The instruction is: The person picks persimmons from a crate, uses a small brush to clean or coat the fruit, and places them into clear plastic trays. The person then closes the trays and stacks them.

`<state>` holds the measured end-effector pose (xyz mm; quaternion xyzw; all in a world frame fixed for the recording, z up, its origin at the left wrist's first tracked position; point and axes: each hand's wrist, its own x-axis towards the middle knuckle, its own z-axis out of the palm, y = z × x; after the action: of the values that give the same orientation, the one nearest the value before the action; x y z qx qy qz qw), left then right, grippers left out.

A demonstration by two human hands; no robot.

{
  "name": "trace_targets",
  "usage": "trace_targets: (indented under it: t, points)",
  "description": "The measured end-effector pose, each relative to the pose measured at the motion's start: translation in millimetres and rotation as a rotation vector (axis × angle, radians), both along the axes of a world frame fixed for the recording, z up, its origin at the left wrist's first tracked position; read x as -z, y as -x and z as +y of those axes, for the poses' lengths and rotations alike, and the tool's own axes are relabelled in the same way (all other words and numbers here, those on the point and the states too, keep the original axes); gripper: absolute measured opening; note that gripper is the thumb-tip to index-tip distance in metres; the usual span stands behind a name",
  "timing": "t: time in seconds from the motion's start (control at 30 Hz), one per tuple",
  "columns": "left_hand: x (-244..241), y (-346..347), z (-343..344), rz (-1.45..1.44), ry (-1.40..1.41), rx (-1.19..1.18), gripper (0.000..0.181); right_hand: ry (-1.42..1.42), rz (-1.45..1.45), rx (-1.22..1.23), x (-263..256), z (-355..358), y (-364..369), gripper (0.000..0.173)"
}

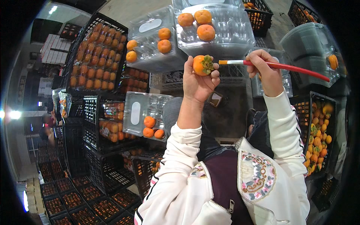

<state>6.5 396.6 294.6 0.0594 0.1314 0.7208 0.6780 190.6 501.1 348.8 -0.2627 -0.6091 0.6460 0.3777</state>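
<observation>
An orange persimmon rests in my left hand, its green calyx turned towards the right. My right hand grips a flat paintbrush with a red handle. The bristles point left, a small gap short of the calyx. Just beyond my hands stands a stack of clear plastic clamshell trays, with three persimmons in the top one. To its left, another clear tray stack holds several persimmons. A further clear tray with three persimmons lies near my knee.
At the right, a black crate holds loose persimmons. Packed trays of fruit fill a black crate at the upper left. More black crates stand at the lower left. Another clear tray stack is at the upper right.
</observation>
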Motion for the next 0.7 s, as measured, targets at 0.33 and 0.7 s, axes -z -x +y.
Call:
trace_targets:
  t: [0.33,0.7]
  points:
    - [-8.8,-21.5,2.7,0.098,0.089,0.161,0.062,-0.002,-0.059,-0.058,0.1,-8.2,7.2,0.017]
    - [-23.0,-18.9,20.2,0.406,0.227,0.113,0.051,0.090,-0.110,0.010,-5.4,9.7,-13.0,0.019]
